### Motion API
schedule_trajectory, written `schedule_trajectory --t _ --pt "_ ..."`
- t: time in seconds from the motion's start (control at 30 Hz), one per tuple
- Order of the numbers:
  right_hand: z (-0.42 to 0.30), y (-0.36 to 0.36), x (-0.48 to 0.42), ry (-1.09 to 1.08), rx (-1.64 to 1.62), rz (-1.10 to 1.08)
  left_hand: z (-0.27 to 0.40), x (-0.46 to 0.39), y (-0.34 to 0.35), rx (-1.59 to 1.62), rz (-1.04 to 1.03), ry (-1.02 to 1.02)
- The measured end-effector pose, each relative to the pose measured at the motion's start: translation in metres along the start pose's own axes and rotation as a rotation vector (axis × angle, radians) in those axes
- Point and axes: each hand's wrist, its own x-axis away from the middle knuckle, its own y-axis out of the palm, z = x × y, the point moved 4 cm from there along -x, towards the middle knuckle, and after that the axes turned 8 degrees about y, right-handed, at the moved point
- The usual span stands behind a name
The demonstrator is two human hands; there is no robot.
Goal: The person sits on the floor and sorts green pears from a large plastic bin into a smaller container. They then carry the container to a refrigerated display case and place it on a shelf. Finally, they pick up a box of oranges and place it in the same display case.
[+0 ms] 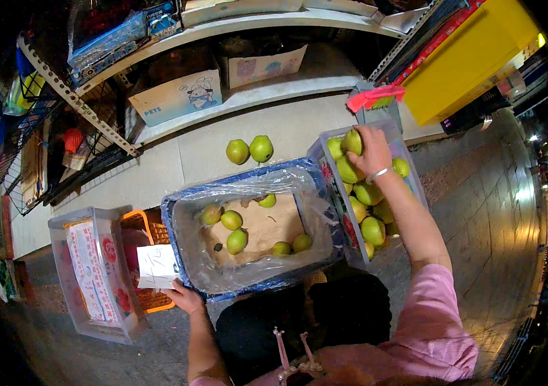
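Observation:
My right hand (375, 150), with a bangle at the wrist, has its fingers around a green pear-like fruit (352, 143) at the far end of a clear plastic crate (411, 181) heaped with similar fruit. My left hand (188, 297) is at the near left corner of a blue crate (249, 179) lined with clear plastic, touching a folded white card (158, 263) that bears writing; whether it grips the card or the rim is unclear. Several green fruits (237, 241) lie on cardboard inside the blue crate. Two more fruits (261, 148) sit on the pale floor beyond it.
A clear plastic bin (134, 316) and an orange basket (160, 308) stand at the left. Metal shelving with cardboard boxes (177, 99) runs along the far side. A pink and green brush (375, 99) and a yellow box (471, 58) are at the upper right.

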Motion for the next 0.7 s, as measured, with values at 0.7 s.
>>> schedule_trajectory --t 0.7 --pt "0.112 0.079 -0.013 0.372 0.008 -0.585 0.011 0.003 -0.001 0.102 -0.022 -0.036"
